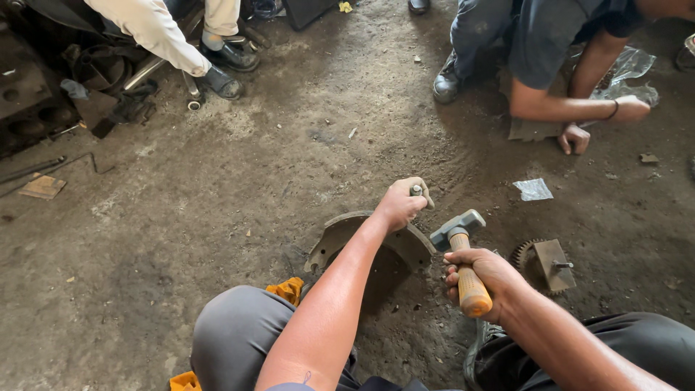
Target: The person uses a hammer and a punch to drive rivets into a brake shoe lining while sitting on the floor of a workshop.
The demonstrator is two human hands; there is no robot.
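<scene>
Brake shoe (405, 242) stands on edge at 12 o'clock, my left hand (399, 204) fisted round a punch (417, 190), right hand (483, 279) clenching hammer (459, 250) raised, blow not yet landed.

Clear plastic bag (628, 76) top right; small silvery wrapper (533, 190) on floor.

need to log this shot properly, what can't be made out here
All in the head view:
- Punch: the left hand wraps it, so its tip is hidden.
- Curved brake shoe: the left forearm hides its middle.
- Hammer: the right hand covers part of the handle.
- Toothed gear: a metal block covers most of it.
- Crouching person's hand: what it works on is too small to tell.
</scene>
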